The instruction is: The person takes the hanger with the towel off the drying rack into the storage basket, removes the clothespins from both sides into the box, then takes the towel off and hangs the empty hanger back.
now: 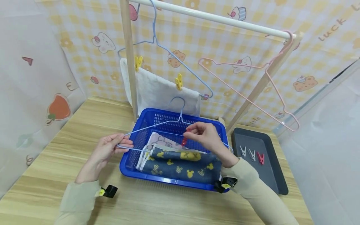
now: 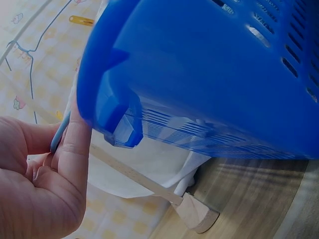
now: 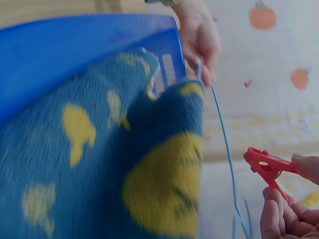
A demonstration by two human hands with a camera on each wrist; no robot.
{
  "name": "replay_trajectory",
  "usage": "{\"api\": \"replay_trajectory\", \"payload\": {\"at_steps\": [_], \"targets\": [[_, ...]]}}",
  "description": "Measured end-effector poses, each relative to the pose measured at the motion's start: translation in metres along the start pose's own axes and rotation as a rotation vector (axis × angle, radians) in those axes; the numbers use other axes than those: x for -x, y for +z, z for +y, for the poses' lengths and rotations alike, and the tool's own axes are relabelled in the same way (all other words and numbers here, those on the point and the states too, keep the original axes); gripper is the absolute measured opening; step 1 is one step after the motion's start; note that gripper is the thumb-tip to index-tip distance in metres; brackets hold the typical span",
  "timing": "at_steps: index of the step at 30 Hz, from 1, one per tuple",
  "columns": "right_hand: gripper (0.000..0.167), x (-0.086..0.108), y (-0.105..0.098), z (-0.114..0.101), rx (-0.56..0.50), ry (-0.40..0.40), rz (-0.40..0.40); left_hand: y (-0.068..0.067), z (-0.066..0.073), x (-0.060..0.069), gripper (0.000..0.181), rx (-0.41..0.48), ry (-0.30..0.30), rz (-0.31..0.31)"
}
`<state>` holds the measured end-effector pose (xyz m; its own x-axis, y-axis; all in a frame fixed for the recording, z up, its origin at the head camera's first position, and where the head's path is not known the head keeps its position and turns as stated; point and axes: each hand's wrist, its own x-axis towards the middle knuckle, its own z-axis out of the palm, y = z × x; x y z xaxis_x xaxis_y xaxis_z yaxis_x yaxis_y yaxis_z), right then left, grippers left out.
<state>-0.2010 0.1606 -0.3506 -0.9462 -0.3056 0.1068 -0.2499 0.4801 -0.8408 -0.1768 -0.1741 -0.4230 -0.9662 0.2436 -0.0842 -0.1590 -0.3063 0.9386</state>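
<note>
My left hand [image 1: 105, 148] pinches the left end of a light blue hanger [image 1: 152, 126] between thumb and fingers, beside the basket's left rim. Over the hanger's lower bar hangs a dark blue towel [image 1: 174, 170] with yellow mouse-head shapes, most of it inside the blue basket [image 1: 166, 180]. Between thumb and fingers, my right hand [image 1: 206, 137] pinches a red clothespin [image 3: 255, 158] above the folded edge of the towel. In the right wrist view the clothespin is apart from the cloth. A pale patterned cloth [image 1: 161, 139] lies behind the towel in the basket.
A grey tray [image 1: 270, 179] at the right holds white clothespins [image 1: 252, 155] and a red one. Above stands a rack with a white rod [image 1: 213, 19], bearing a pink hanger [image 1: 239, 93] and a blue hanger with a white towel [image 1: 166, 89] held by yellow clothespins [image 1: 178, 82].
</note>
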Motion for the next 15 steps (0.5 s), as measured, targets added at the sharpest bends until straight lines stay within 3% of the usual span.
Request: {"api": "replay_trajectory", "payload": {"at_steps": [9,15], "targets": [[0.029,0.030,-0.050,0.012,0.066,0.105,0.070,0.001,0.000,0.000,0.023,-0.027,-0.010,0.006],[0.029,0.056,-0.077,0.021,0.139,0.164,0.160,0.001,0.000,-0.001,0.023,-0.019,-0.011,0.003]]}}
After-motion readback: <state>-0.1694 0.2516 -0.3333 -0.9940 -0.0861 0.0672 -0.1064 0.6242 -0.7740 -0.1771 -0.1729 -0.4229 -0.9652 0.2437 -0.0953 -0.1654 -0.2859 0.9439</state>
